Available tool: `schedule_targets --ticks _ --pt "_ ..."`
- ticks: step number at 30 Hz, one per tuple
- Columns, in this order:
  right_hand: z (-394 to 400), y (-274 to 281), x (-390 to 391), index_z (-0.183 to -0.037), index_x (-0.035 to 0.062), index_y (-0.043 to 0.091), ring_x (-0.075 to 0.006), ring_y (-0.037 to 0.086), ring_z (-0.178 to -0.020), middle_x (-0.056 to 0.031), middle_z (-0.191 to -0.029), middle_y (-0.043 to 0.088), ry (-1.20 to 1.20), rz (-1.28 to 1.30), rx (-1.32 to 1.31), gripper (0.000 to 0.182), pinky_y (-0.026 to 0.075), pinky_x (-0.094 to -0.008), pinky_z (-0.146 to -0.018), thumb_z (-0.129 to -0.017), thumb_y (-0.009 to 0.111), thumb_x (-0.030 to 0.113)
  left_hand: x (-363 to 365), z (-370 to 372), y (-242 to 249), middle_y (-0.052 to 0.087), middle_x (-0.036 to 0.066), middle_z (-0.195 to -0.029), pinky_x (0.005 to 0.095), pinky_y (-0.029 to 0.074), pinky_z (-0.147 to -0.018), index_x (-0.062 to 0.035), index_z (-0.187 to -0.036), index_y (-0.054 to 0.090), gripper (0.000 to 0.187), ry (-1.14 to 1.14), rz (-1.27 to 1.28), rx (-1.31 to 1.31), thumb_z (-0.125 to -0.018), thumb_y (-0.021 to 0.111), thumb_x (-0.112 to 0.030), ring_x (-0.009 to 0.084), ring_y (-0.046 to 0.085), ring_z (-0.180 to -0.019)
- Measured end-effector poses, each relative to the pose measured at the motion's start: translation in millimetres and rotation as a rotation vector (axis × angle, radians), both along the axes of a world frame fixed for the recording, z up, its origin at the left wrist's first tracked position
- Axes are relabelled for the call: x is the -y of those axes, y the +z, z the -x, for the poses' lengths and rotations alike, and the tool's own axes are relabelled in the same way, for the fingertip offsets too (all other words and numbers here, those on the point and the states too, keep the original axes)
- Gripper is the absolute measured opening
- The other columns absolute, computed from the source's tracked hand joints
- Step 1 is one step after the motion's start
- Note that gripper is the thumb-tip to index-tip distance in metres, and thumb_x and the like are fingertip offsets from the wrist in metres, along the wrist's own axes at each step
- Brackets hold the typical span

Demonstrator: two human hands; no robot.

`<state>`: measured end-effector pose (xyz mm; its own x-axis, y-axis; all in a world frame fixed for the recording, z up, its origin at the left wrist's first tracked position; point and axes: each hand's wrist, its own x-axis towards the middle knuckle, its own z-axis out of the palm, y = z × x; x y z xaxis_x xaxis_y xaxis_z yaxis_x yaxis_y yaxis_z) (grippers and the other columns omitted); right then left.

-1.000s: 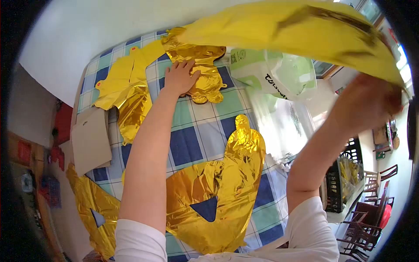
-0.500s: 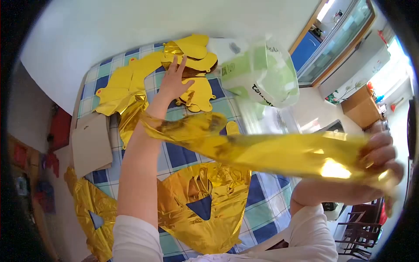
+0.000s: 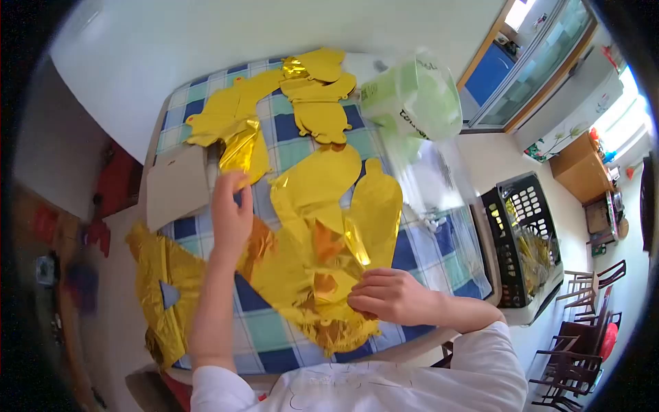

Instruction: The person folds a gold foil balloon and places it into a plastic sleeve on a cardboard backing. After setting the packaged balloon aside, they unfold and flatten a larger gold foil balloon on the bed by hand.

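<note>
Lowered from the right, a gold foil sheet [image 3: 312, 178] lies mid-frame — its lower edge in the right hand's [image 3: 395, 296] closed fingers. Apart, at centre left, the left hand [image 3: 232, 216] curls, its grip unclear. Tugging overlapped layers could tear foil.

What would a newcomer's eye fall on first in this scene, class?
Probably the big, shiny gold foil sheet spread across the near middle of the checked cloth, with the right hand at its right edge. Next, perhaps, the green and white bag at the far right of the cloth, and the black crate beyond the cloth's right side.
</note>
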<state>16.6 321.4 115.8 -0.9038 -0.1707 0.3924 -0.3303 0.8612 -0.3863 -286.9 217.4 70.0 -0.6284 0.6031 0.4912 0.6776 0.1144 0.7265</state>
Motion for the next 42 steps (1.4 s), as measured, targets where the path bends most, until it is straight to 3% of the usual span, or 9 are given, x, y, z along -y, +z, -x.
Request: schedule_targets --ticks 2,5,9,10,12,16,19,31,42 --pt "-9.4 -10.4 17.1 -0.086 0.0054 0.055 -0.0245 0.063 -0.081 -0.0068 -0.082 0.063 -0.010 0.012 0.032 0.018 0.051 -0.0375 -0.085 -0.073 0.064 0.014 52.8 -40.9 -13.3 0.059 0.016 -0.108 0.0397 0.047 -0.088 -0.0002 -0.105 0.056 0.018 0.004 0.097 -0.241 -0.087 0.058 -0.002 0.0350 0.058 -0.102" --pt "-22.8 -22.6 39.4 -0.084 0.0070 0.053 -0.0250 0.062 -0.076 -0.0055 -0.078 0.061 -0.026 0.029 0.103 0.018 0.051 -0.0373 -0.084 -0.072 0.064 0.015 109.5 -101.1 -37.2 0.051 0.017 -0.129 0.0470 0.038 -0.102 -0.0043 -0.120 0.054 0.033 -0.058 0.417 -0.113 -0.089 0.060 -0.014 0.0346 0.048 -0.122" --pt "-38.4 2.2 51.3 -0.117 0.0063 0.061 -0.0280 0.061 -0.107 -0.0163 -0.114 0.063 0.027 -0.073 0.297 0.046 0.048 -0.0385 -0.093 -0.077 0.071 0.029 142.4 -138.8 -59.9 0.034 0.016 -0.149 0.0557 0.020 -0.112 -0.0109 -0.138 0.045 0.052 -0.091 0.668 -0.299 -0.092 0.058 -0.031 0.0324 0.030 -0.139" --pt "-40.6 1.2 44.8 -0.134 0.0084 0.052 -0.0304 0.052 -0.123 -0.0167 -0.133 0.054 0.103 -0.090 0.525 0.064 0.043 -0.0411 -0.101 -0.080 0.071 0.037 147.5 -138.7 -62.9 0.029 0.015 -0.152 0.0573 0.016 -0.113 -0.0126 -0.142 0.042 0.057 -0.109 0.701 -0.309 -0.093 0.057 -0.035 0.0317 0.025 -0.142" --pt "-29.7 -10.2 34.7 -0.134 0.0087 0.051 -0.0341 0.049 -0.124 -0.0149 -0.134 0.053 0.075 0.405 0.641 0.060 0.039 -0.0445 -0.104 -0.084 0.066 0.037 152.4 -133.5 -67.5 0.030 0.015 -0.152 0.0561 0.016 -0.113 -0.0139 -0.143 0.041 0.056 -0.115 0.712 -0.363 -0.093 0.055 -0.036 0.0313 0.026 -0.142" --pt "10.0 -67.9 36.0 -0.134 0.0130 0.051 -0.0332 0.037 -0.134 -0.0132 -0.144 0.043 -0.382 -0.069 0.205 0.049 0.029 -0.0510 -0.110 -0.090 0.060 0.033 156.5 -126.3 -62.4 0.023 0.008 -0.156 0.0529 0.011 -0.116 -0.0201 -0.147 0.036 0.056 -0.143 0.820 -0.358 -0.097 0.047 -0.043 0.0269 0.019 -0.145" --pt "10.5 -105.9 39.5 -0.134 0.0175 0.051 -0.0318 0.032 -0.138 -0.0120 -0.147 0.039 -0.421 -0.138 0.201 0.047 0.025 -0.0536 -0.111 -0.091 0.058 0.034 156.2 -115.8 -63.5 0.022 0.005 -0.157 0.0518 0.009 -0.117 -0.0229 -0.148 0.035 0.055 -0.149 0.820 -0.358 -0.099 0.041 -0.046 0.0240 0.018 -0.146" --pt "-3.2 -101.5 39.9 -0.134 0.0211 0.053 -0.0303 0.031 -0.139 -0.0104 -0.146 0.041 -0.514 -0.071 0.129 0.042 0.022 -0.0537 -0.113 -0.094 0.054 0.034 158.4 -116.0 -71.6 0.031 0.013 -0.152 0.0539 0.018 -0.114 -0.0183 -0.141 0.045 0.051 -0.110 0.560 -0.424 -0.091 0.053 -0.028 0.0284 0.027 -0.142" --pt "-6.2 -135.9 -21.9 -0.131 0.0129 0.054 -0.0295 0.041 -0.132 -0.0124 -0.138 0.049 -0.910 -0.056 -0.047 0.037 0.026 -0.0485 -0.111 -0.097 0.049 0.026 130.7 -151.6 -69.6 0.029 0.010 -0.153 0.0513 0.016 -0.116 -0.0239 -0.145 0.038 0.059 -0.301 0.663 -0.450 -0.092 0.054 -0.046 0.0278 0.022 -0.144"
